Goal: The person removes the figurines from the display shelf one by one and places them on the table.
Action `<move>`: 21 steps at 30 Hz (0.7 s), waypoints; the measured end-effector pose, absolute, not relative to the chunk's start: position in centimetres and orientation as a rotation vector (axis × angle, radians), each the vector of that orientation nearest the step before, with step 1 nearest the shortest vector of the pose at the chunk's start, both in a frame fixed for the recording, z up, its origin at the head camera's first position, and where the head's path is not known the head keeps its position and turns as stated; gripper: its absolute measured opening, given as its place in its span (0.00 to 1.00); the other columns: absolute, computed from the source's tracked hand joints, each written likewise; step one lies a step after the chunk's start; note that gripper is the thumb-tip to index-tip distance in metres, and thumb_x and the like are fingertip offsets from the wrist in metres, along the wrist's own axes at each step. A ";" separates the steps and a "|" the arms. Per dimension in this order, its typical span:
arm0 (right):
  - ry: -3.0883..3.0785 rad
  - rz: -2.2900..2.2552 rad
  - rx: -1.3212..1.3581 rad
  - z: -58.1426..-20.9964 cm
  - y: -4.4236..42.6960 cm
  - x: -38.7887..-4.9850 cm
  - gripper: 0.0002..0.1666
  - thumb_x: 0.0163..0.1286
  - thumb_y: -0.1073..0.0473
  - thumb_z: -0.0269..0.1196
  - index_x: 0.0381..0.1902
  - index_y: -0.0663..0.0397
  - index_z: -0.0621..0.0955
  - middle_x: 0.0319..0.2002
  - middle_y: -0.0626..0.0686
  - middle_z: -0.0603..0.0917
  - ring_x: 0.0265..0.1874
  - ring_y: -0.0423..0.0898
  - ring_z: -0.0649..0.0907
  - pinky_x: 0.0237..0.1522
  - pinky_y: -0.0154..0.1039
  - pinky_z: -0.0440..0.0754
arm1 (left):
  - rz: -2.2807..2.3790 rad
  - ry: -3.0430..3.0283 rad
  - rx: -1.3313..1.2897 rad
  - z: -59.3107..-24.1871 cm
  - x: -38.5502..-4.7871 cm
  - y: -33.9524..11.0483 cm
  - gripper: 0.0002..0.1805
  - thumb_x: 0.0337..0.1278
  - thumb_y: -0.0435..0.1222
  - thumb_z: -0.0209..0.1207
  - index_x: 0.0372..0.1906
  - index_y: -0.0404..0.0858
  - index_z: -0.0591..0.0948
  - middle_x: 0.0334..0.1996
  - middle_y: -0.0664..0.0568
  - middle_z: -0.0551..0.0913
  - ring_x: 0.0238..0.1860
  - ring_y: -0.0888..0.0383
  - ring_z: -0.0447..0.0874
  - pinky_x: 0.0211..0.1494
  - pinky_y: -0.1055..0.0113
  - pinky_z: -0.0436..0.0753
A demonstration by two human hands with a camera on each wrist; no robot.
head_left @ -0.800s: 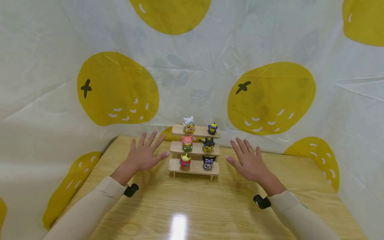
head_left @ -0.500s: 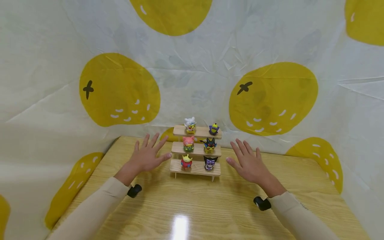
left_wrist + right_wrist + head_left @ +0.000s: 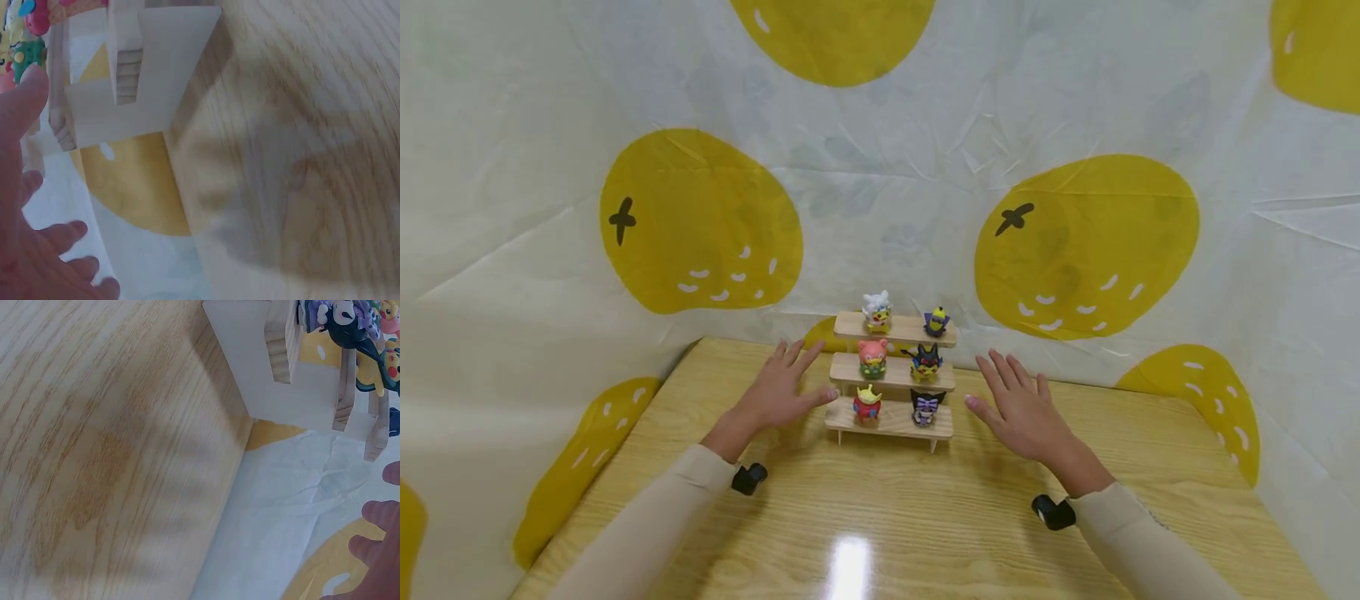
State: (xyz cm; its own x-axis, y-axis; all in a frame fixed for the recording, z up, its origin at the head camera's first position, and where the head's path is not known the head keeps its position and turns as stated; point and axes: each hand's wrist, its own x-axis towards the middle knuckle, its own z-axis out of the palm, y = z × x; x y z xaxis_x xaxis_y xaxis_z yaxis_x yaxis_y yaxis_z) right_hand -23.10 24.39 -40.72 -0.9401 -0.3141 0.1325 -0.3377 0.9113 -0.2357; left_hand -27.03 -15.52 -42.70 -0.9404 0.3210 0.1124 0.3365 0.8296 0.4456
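Observation:
A three-tier wooden display stand (image 3: 891, 419) bears small figurines, two on each tier. On top are a white-hooded figurine (image 3: 877, 313) and a purple-caped yellow one (image 3: 936, 322). Mid-tier stand a pink-hooded figurine (image 3: 872, 360) and a black-eared one (image 3: 926, 363). The lowest tier holds a red-bodied figurine (image 3: 867, 406) and a black-and-purple one with a bow (image 3: 926, 407). My left hand (image 3: 780, 396), fingers spread, is beside the stand's left end; whether its thumb touches is unclear. My right hand (image 3: 1024, 414), fingers straight, is apart from the right end. Both hold nothing.
The stand is near the back of a wood-grain table (image 3: 880, 508). Behind and along both sides hangs a pale cloth (image 3: 887, 200) with large yellow fruit prints. Small black cameras (image 3: 749, 478) sit at both wrists.
My left hand has moved right, closer to the stand, and turned slightly. The right hand has barely moved. The figurines keep their places; the head view has shifted a little.

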 end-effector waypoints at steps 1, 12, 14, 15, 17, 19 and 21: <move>-2.981 0.394 0.512 -40.8 24.4 -23.1 0.47 0.82 0.32 0.47 0.85 0.53 0.53 0.85 0.63 0.50 0.82 0.69 0.51 0.72 0.84 0.44 | -0.792 -2.960 -0.531 -42.9 -27.2 -15.5 0.50 0.69 0.61 0.61 0.85 0.46 0.54 0.84 0.34 0.51 0.85 0.31 0.40 0.81 0.28 0.52; -2.946 0.477 0.547 -40.5 24.2 -22.9 0.45 0.83 0.37 0.50 0.84 0.57 0.54 0.84 0.66 0.52 0.81 0.71 0.53 0.72 0.82 0.51 | -1.345 -2.789 -0.472 -44.1 -28.6 -14.4 0.51 0.62 0.53 0.71 0.83 0.41 0.60 0.81 0.42 0.64 0.80 0.38 0.64 0.79 0.40 0.69; -2.938 0.487 0.561 -40.5 24.1 -23.0 0.45 0.83 0.37 0.49 0.84 0.58 0.54 0.83 0.66 0.53 0.81 0.71 0.54 0.73 0.81 0.53 | -1.415 -2.766 -0.455 -44.2 -28.7 -14.2 0.50 0.64 0.51 0.70 0.83 0.39 0.59 0.81 0.41 0.64 0.79 0.38 0.64 0.79 0.42 0.69; -2.935 0.500 0.565 -40.5 24.0 -23.1 0.45 0.83 0.38 0.50 0.84 0.58 0.54 0.83 0.67 0.53 0.81 0.71 0.54 0.73 0.80 0.53 | -1.446 -2.751 -0.443 -44.3 -28.8 -14.1 0.49 0.65 0.50 0.69 0.83 0.38 0.59 0.80 0.41 0.64 0.79 0.38 0.65 0.80 0.43 0.68; -2.935 0.534 0.573 -40.6 24.1 -23.2 0.45 0.83 0.38 0.50 0.84 0.58 0.54 0.83 0.67 0.52 0.81 0.72 0.53 0.75 0.78 0.52 | -1.504 -2.724 -0.430 -44.5 -28.9 -13.9 0.49 0.67 0.50 0.68 0.83 0.36 0.58 0.80 0.40 0.65 0.79 0.39 0.65 0.80 0.46 0.68; -2.930 0.570 0.587 -40.6 24.2 -23.3 0.45 0.83 0.39 0.50 0.84 0.59 0.54 0.83 0.68 0.52 0.81 0.72 0.53 0.76 0.76 0.52 | -1.555 -2.703 -0.423 -44.6 -29.0 -13.6 0.49 0.68 0.50 0.67 0.83 0.35 0.57 0.80 0.40 0.64 0.80 0.40 0.64 0.81 0.47 0.68; -2.931 0.621 0.599 -40.6 24.3 -23.4 0.46 0.83 0.39 0.51 0.84 0.60 0.53 0.83 0.68 0.52 0.81 0.72 0.53 0.77 0.75 0.51 | -1.591 -2.694 -0.427 -44.8 -29.1 -13.5 0.50 0.67 0.50 0.68 0.83 0.34 0.56 0.80 0.40 0.64 0.81 0.42 0.63 0.81 0.48 0.67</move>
